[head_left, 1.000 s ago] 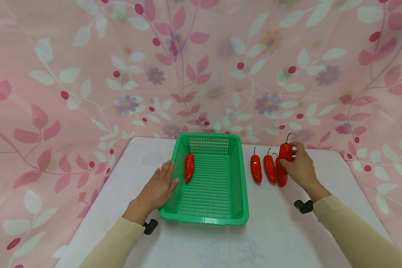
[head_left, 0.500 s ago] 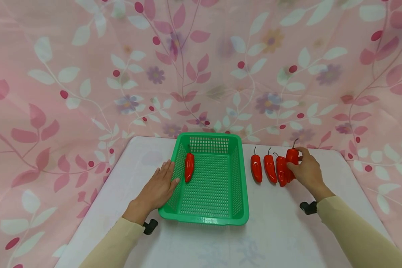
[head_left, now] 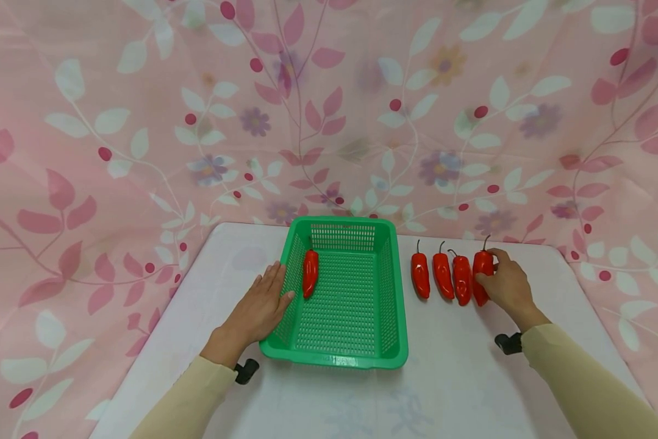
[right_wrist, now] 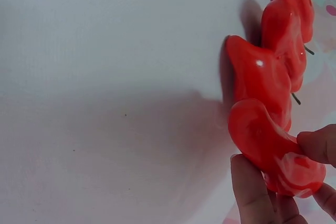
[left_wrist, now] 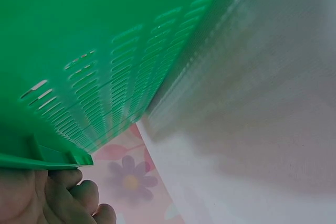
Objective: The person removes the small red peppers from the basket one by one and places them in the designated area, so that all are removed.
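My right hand (head_left: 507,281) grips a red chili pepper (head_left: 481,268) between thumb and fingers, at the right end of a row on the table. In the right wrist view, the thumb lies on one side of that pepper (right_wrist: 268,137) and the fingers on the other. Left of it, side by side, are three more red peppers: the nearest one (head_left: 462,280), the middle one (head_left: 443,277) and the farthest one (head_left: 420,277). My left hand (head_left: 256,308) rests with straight fingers on the left rim of a green plastic basket (head_left: 334,361). Inside the basket lies one red pepper (head_left: 310,274).
The table (head_left: 444,378) has a white cloth, and its back edge meets a pink floral curtain (head_left: 350,110). The basket's right wall (head_left: 394,286) stands between its inside and the row of peppers.
My right hand has moved right and down with its pepper, from in front of the row's right-hand pepper to a spot just right of it. The left hand and basket have stayed put.
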A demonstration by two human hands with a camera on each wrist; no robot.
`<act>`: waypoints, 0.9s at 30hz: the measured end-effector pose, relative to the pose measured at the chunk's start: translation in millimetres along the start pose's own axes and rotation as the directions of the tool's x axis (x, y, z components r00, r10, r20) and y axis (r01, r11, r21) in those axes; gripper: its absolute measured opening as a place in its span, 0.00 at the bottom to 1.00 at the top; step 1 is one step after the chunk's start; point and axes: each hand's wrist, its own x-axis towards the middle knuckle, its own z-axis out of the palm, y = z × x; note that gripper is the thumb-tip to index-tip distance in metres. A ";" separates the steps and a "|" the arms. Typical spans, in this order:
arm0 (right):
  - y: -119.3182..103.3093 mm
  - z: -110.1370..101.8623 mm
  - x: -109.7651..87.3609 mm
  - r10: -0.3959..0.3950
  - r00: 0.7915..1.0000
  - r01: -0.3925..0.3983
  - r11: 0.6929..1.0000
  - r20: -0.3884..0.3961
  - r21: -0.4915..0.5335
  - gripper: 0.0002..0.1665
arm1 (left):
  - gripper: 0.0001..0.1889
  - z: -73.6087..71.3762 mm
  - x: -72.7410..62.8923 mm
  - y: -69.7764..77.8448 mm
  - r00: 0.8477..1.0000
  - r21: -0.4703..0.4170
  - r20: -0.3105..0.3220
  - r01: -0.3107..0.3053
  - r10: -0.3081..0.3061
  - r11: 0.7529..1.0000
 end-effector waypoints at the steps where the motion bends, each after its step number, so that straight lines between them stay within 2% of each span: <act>1: 1.0 0.7 0.3 0.002 1.000 -0.002 1.000 0.001 -0.002 0.50 | 0.39 0.0 0.1 -0.1 1.000 0.000 0.002 0.000 0.000 1.000; 12: 12.3 3.9 4.5 -0.004 1.000 0.004 1.000 0.026 -0.014 0.48 | 0.39 0.3 -0.4 -0.4 1.000 -0.003 0.000 0.000 0.000 1.000; 27: 18.6 6.6 11.7 0.034 0.997 -0.032 0.999 0.073 -0.021 0.47 | 0.39 0.0 0.1 -0.3 1.000 -0.003 0.011 0.007 -0.007 1.000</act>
